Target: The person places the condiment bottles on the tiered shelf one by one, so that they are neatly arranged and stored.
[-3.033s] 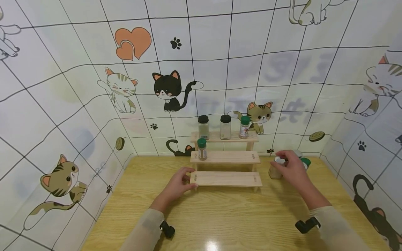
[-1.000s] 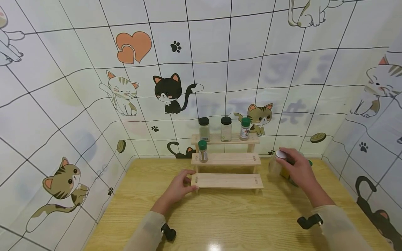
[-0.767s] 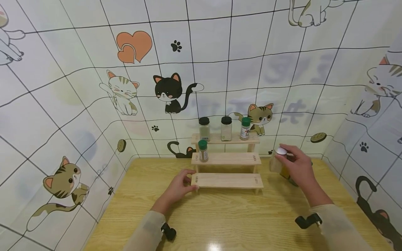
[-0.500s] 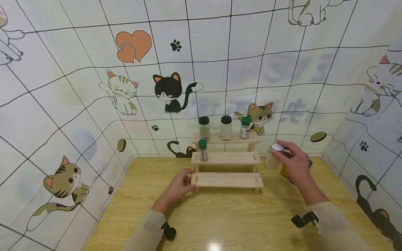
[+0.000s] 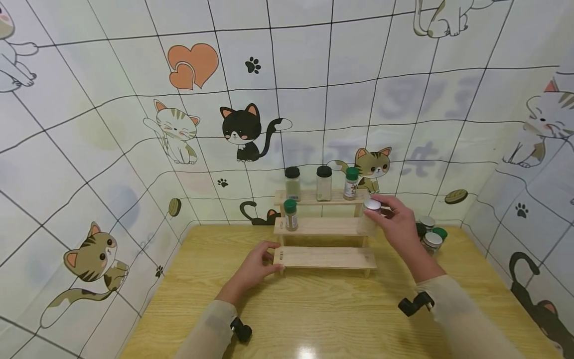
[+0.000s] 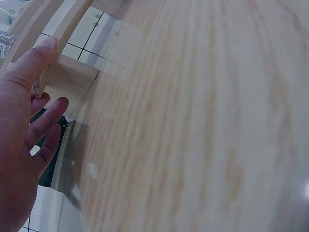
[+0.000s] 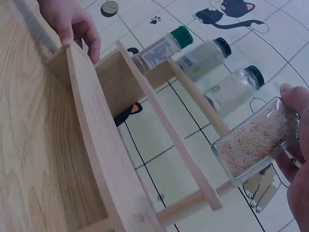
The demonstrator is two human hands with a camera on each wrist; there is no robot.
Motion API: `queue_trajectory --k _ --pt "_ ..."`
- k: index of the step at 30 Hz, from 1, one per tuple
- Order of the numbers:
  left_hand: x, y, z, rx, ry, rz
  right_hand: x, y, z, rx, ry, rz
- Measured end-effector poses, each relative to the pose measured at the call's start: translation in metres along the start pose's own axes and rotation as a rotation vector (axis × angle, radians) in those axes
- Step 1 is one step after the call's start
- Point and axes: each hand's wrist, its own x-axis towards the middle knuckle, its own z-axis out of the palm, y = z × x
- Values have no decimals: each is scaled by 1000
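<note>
My right hand (image 5: 399, 224) holds a glass spice jar (image 7: 253, 147) by its silver-white lid, at the right end of the middle shelf of a three-tier wooden rack (image 5: 323, 257). Reddish-brown grains fill part of this jar in the right wrist view. Whether its base touches the shelf I cannot tell. My left hand (image 5: 254, 268) grips the left end of the lowest shelf, thumb on the near side. Two black-lidded jars (image 5: 292, 184) and a green-lidded jar (image 5: 351, 184) stand on the top shelf. Another green-lidded jar (image 5: 290, 216) stands at the middle shelf's left end.
To the right of the rack, several jars (image 5: 432, 242) with silver, green and dark lids cluster on the wooden table (image 5: 314, 309). A wall covering (image 5: 323, 109) with printed cats rises close behind the rack and at both sides.
My right hand has lifted the silver-lidded jar from the cluster and carried it left to the middle shelf. The clustered jars now show more fully. The left hand stays on the rack.
</note>
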Motion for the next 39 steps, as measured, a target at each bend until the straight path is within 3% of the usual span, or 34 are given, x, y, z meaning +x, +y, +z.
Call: queue_trajectory --k 7,18,25,39 --pt "1 -3 0 -4 -5 0 13 -2 24 32 -38 0" --pt "2 -5 1 1 -5 -8 26 -9 64 119 -103 75" --pt "1 -3 0 7 -4 -10 32 -8 86 126 -116 27" --pt "1 -2 0 -23 -10 -11 32 -2 107 105 -106 52"
